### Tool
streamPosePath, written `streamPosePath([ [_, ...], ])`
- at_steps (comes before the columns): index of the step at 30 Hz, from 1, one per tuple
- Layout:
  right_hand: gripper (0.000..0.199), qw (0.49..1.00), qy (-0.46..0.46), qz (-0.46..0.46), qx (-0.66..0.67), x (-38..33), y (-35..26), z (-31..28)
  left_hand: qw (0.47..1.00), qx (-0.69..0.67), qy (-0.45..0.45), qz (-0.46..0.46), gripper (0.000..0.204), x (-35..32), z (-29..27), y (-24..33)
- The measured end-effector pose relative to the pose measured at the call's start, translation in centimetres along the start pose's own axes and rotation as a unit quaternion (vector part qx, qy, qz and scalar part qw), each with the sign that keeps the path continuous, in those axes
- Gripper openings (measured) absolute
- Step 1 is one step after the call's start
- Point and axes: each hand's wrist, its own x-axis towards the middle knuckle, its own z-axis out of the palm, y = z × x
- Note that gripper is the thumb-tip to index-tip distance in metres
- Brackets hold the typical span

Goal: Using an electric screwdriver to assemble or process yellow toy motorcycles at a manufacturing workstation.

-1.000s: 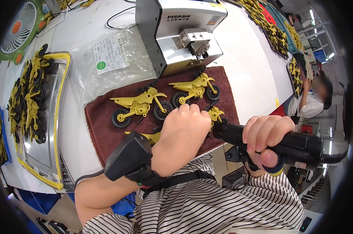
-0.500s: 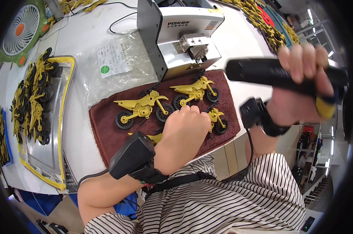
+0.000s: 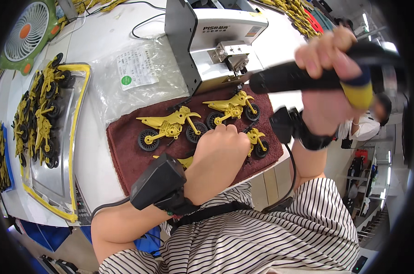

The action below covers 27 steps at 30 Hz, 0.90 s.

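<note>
My left hand (image 3: 223,150) is closed over a yellow toy motorcycle (image 3: 256,137) at the front of the brown cloth. Its curled fingers face down and are partly hidden; yellow parts show on both sides of the hand. Raised at the right, my right hand (image 3: 330,73) wraps round a thick black electric screwdriver (image 3: 289,77), blurred by motion. The tool's left end hangs just right of the screw feeder (image 3: 234,52). A blue-and-yellow band circles one digit of that hand. Two more yellow toy motorcycles with black wheels, one left (image 3: 168,124) and one right (image 3: 229,107), lie behind my left hand.
The brown cloth (image 3: 124,150) lies on the white table. Left of it stands a yellow-edged tray (image 3: 65,182) piled with motorcycles. A clear plastic bag (image 3: 165,73) lies behind the cloth, and a green fan (image 3: 26,36) stands far left. Another person (image 3: 367,123) is at the right.
My right hand has swung left with the screwdriver, bringing its end nearer the screw feeder. My left hand stays on the front motorcycle. The view has shifted slightly, and another person shows at right.
</note>
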Motion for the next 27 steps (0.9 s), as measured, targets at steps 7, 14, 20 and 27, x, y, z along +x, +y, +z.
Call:
streamPosePath([
  [7,0.028,0.998,-0.009,0.044,0.041,-6.0,-3.7,-2.1,1.0,0.012,-0.001,-0.002,0.022,0.5,0.4,0.2],
  [14,0.027,0.996,0.056,0.062,0.031,-8.1,-2.7,-2.2,1.0,0.009,0.002,0.006,0.021,0.7,0.3,0.5],
  [20,0.028,0.993,0.092,0.079,0.006,-8.5,-1.5,-1.4,1.0,0.001,0.005,0.002,0.021,0.6,0.3,0.5],
  [27,0.029,0.993,0.083,0.079,-0.008,-8.6,-1.1,-1.1,1.0,0.003,0.005,0.003,0.021,0.6,0.3,0.5],
])
